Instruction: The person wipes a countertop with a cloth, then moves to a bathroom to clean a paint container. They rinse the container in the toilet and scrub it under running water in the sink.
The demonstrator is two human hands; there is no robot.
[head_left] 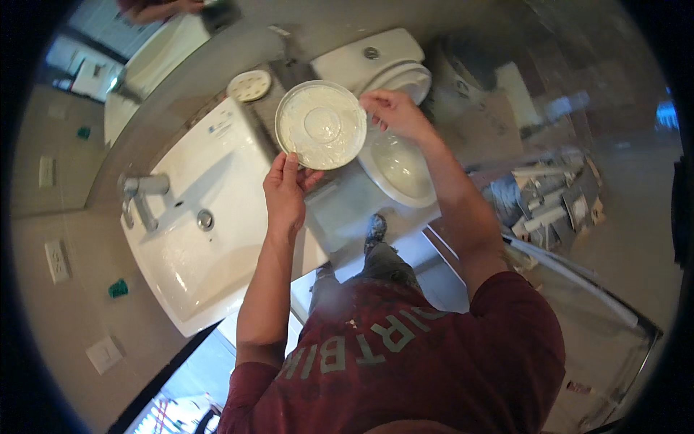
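Observation:
A round, pale plastic lid [325, 126] is held up in front of me, its inner side facing up. Cream-coloured paste or residue is smeared over it, and a raised ring marks its middle. My left hand [284, 190] grips the lid's lower left edge, thumb on top. On the opposite side, the fingertips of my right hand [398, 114] are at the rim and seem to pinch it. The lid is above the gap between the white washbasin [233, 163] and the toilet bowl [401, 168].
A chrome faucet [143, 187] stands at the basin's back edge. Behind the basin lies an oval, spotted dish-like object [249, 85]. The toilet tank [374, 57] is ahead. A rubble pile [547, 200] lies on the right, near a metal-edged frame [574, 276]. A mirror [162, 65] hangs upper left.

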